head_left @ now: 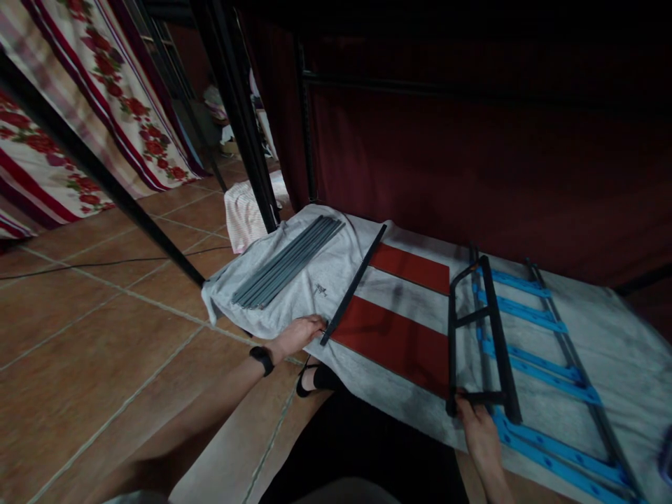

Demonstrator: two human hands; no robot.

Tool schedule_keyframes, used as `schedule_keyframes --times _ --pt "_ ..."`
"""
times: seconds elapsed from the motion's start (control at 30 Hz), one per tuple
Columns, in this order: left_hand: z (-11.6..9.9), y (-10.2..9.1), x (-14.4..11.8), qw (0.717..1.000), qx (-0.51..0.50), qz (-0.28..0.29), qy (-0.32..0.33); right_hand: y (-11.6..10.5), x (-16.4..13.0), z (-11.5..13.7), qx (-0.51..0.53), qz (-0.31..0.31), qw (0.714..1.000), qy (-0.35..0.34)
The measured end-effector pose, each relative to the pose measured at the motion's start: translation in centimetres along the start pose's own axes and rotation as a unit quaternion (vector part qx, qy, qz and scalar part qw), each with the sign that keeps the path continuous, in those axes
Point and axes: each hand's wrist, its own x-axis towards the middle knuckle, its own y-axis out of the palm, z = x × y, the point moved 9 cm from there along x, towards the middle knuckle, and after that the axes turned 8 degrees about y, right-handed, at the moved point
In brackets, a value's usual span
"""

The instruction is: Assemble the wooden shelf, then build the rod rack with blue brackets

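My left hand (pixel 299 334), with a black band on its wrist, grips the near end of a long black metal bar (pixel 353 284) that lies slanted across a grey cloth (pixel 320 269). My right hand (pixel 479 427) holds the bottom crossbar of a black ladder-like metal frame (pixel 483 336), which stands tilted up from the cloth. Two red panels (pixel 400 336) lie flat between the bar and the frame. Under and to the right of the frame lie several blue plastic strips (pixel 530 360) set across dark rails.
A bundle of grey metal rods (pixel 288 259) lies on the cloth's left part. Black bed-frame posts (pixel 239 112) rise behind it. A floral curtain (pixel 105 91) hangs at the left, a dark red curtain (pixel 472 140) behind. Tiled floor (pixel 94 350) with a cable spreads left.
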Motion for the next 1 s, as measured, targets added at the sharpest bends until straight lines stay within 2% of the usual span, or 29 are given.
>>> schedule_keyframes --times 0.13,0.33,0.47,0.67,0.87,1.0 --pt "-0.1 0.5 0.4 1.0 0.021 0.018 -0.005 0.8 0.1 -0.8 0.023 0.04 0.998 0.037" --pt "-0.1 0.2 0.6 1.0 -0.009 0.009 -0.003 0.1 -0.2 0.0 0.056 0.017 0.997 0.053" --pt "-0.3 0.2 0.7 0.999 -0.014 0.027 0.014 0.0 -0.3 0.6 0.071 0.017 0.997 0.038" --pt "-0.3 0.4 0.5 0.999 0.023 0.027 0.012 0.0 -0.2 0.0 0.063 0.015 0.997 0.052" --pt "0.0 0.4 0.4 0.999 -0.035 0.023 0.026 0.1 -0.4 0.2 0.059 0.015 0.997 0.05" --pt "0.1 0.6 0.4 1.0 0.001 0.018 0.016 0.2 -0.2 -0.1 0.063 0.014 0.997 0.051"
